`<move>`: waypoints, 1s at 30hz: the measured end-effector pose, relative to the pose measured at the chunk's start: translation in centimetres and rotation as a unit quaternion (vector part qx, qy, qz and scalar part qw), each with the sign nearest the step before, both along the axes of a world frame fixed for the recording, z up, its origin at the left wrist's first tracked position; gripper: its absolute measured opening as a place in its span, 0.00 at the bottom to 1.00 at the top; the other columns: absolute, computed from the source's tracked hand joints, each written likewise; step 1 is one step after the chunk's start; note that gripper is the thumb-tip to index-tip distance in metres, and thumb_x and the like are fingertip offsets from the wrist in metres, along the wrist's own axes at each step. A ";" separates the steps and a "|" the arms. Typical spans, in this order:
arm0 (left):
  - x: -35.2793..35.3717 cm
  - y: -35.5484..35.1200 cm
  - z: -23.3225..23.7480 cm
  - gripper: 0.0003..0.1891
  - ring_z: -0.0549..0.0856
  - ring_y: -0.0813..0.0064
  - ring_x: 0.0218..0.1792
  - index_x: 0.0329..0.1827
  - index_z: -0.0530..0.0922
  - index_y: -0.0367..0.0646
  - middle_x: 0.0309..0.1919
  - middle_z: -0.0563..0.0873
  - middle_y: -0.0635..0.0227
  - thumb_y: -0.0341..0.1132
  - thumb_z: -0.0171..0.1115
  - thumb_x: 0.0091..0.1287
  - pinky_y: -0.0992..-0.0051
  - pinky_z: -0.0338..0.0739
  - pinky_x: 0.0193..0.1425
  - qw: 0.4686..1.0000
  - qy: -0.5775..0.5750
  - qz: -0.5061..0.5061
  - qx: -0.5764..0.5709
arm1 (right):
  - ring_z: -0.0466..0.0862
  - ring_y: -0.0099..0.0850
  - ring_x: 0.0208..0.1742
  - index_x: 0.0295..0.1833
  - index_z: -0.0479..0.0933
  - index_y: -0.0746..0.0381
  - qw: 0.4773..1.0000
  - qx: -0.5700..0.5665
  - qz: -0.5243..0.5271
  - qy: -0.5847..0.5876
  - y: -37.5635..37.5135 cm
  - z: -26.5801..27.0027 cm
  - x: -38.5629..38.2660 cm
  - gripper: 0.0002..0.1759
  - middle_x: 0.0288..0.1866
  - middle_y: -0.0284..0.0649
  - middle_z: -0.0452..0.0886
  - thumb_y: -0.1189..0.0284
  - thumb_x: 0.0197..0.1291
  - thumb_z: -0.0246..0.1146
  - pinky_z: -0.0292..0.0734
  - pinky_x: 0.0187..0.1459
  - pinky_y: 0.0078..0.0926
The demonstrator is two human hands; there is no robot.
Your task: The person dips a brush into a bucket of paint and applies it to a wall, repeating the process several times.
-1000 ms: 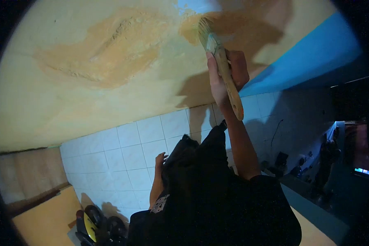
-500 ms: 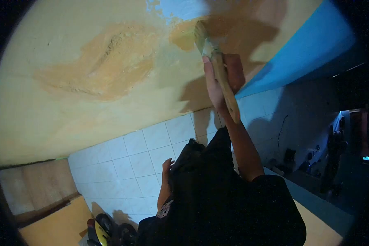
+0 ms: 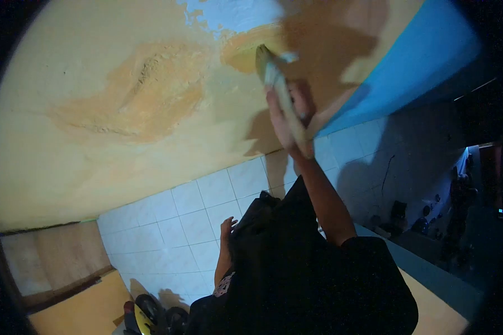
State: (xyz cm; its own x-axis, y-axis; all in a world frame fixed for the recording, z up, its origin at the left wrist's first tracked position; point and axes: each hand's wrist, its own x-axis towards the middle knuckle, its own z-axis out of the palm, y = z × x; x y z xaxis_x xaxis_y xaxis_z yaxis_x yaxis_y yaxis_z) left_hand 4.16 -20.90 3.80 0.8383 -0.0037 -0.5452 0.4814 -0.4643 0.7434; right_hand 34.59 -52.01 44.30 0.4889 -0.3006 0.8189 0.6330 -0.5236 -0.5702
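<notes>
My right hand (image 3: pixel 278 124) is closed around the pale handle of a paintbrush (image 3: pixel 283 96), slightly smeared by motion. The bristles are right at the yellow wall (image 3: pixel 167 151), by a wet-looking ochre patch (image 3: pixel 243 56). Just above that patch is a bare whitish-blue area (image 3: pixel 240 17) with ragged edges. My left hand (image 3: pixel 227 228) hangs low beside my dark clothing, its fingers loosely curled and apart, holding nothing.
A rough, orange-tinted patch (image 3: pixel 145 95) marks the wall to the left. A blue wall section (image 3: pixel 413 61) stands to the right. White floor tiles (image 3: pixel 179 223) run below. Dark and yellow objects (image 3: pixel 142 318) sit at the lower left, near a brown wooden panel (image 3: pixel 56 257).
My right hand and the paintbrush have moved a little left and downward along the wall. My left hand stays hanging. The view has shifted slightly.
</notes>
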 end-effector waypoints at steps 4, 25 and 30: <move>0.1 -0.3 -1.6 0.20 0.82 0.64 0.48 0.57 0.68 0.32 0.48 0.79 0.57 0.34 0.52 0.66 0.71 0.80 0.36 0.991 -0.057 0.087 -0.083 | 0.75 0.37 0.27 0.30 0.72 0.65 0.990 0.041 0.077 0.112 1.4 -2.4 -1.7 0.08 0.26 0.42 0.73 0.81 0.47 0.66 0.71 0.29 0.30; -1.5 0.6 -5.1 0.20 0.81 0.62 0.48 0.54 0.73 0.39 0.48 0.81 0.58 0.27 0.61 0.56 0.70 0.77 0.48 0.980 -0.153 -0.081 0.099 | 0.74 0.25 0.29 0.32 0.72 0.63 0.989 0.120 -0.013 0.087 -1.3 2.3 0.2 0.08 0.27 0.36 0.75 0.77 0.51 0.67 0.70 0.31 0.24; 0.6 0.0 -3.7 0.21 0.83 0.66 0.47 0.55 0.72 0.37 0.48 0.81 0.58 0.27 0.61 0.56 0.71 0.78 0.46 0.990 -0.033 -0.087 0.108 | 0.74 0.30 0.26 0.31 0.71 0.64 0.998 0.037 0.024 0.054 -0.2 -2.3 -0.8 0.09 0.26 0.39 0.73 0.77 0.50 0.67 0.69 0.30 0.26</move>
